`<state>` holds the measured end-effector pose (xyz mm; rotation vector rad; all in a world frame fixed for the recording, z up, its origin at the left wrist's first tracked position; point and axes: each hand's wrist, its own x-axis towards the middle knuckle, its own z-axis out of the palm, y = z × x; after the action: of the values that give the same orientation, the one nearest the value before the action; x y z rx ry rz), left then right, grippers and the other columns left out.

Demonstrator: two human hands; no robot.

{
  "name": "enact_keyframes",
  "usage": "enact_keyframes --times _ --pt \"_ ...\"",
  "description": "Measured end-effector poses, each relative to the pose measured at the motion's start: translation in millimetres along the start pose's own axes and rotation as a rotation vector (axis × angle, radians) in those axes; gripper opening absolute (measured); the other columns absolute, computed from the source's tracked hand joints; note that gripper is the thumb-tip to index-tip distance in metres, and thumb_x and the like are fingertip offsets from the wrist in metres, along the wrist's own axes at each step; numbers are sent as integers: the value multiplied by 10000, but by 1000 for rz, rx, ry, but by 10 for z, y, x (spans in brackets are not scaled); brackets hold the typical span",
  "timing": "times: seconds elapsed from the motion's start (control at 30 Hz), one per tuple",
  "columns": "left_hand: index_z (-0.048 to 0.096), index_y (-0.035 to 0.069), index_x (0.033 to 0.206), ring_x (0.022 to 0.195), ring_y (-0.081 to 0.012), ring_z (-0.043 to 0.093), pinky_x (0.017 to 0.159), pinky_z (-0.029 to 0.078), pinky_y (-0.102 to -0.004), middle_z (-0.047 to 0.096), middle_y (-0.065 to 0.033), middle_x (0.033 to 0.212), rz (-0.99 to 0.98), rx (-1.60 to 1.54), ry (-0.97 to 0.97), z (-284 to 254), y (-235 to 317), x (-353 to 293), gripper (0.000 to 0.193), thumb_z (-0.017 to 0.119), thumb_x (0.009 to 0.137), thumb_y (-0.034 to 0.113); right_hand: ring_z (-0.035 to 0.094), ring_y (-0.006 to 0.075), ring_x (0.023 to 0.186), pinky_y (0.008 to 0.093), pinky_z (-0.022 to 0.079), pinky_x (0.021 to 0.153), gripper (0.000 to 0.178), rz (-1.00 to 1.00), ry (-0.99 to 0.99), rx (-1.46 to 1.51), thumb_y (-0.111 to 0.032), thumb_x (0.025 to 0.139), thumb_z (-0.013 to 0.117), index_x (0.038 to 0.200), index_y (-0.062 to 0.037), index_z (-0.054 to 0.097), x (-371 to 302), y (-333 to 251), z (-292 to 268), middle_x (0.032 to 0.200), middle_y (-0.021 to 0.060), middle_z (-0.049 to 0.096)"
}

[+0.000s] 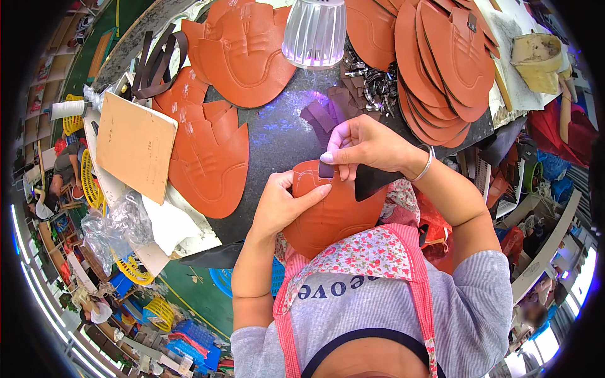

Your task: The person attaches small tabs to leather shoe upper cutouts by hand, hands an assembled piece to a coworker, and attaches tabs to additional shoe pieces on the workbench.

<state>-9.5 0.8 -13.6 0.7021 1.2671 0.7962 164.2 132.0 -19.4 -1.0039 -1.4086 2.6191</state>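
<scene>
One brown leather piece (pixel 334 217) is at the near edge of the dark counter (pixel 271 151), in front of the flowered apron (pixel 372 255), its left side grasped by the fingers of the left hand (pixel 282 200), thumb on top. At its far end, the fingers of the right hand (pixel 368 148) pinch a short dark strip (pixel 326 169). More leather shapes (pixel 217 167) lie to the left, and a leather stack (pixel 463 69) stands far right.

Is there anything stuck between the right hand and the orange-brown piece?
Only the little dark strip, pinched by the right hand at the top edge of the orange-brown piece. Nothing else visible is in the way.
</scene>
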Motion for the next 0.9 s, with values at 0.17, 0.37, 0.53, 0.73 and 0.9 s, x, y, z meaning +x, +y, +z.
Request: enact_keyframes --times 0.17,0.37,0.53,0.73,0.9 --pt "672 -25 904 717 -61 583 628 491 -230 667 -50 798 6 17 21 8 -28 -8 182 700 804 124 638 132 609 221 526 534 204 -6 -2 -4 -133 826 677 798 46 583 8 -7 6 683 95 628" --pt "674 -28 889 699 -65 582 610 490 -228 665 -53 784 26 -8 38 32 -51 -10 178 698 811 130 636 132 604 218 525 539 205 4 5 -28 -136 823 680 792 47 593 8 -10 1 667 95 626" --pt "672 -28 891 703 -70 590 617 495 -229 667 -56 788 30 8 24 21 -21 -22 178 694 814 130 631 133 584 220 520 518 207 3 17 -13 -136 822 682 795 48 592 -3 -29 16 653 95 624" --pt "674 -23 893 708 -71 592 620 497 -231 669 -54 793 31 7 27 28 -35 -16 176 694 815 134 625 139 555 227 519 498 212 -9 21 -5 -138 829 677 798 52 589 -3 5 9 646 99 622" --pt "677 -22 890 707 -71 592 621 496 -230 669 -51 793 22 -4 30 30 -46 -15 181 696 815 141 623 137 545 220 512 483 224 -24 20 28 -147 835 674 807 53 577 -3 26 17 644 102 621"
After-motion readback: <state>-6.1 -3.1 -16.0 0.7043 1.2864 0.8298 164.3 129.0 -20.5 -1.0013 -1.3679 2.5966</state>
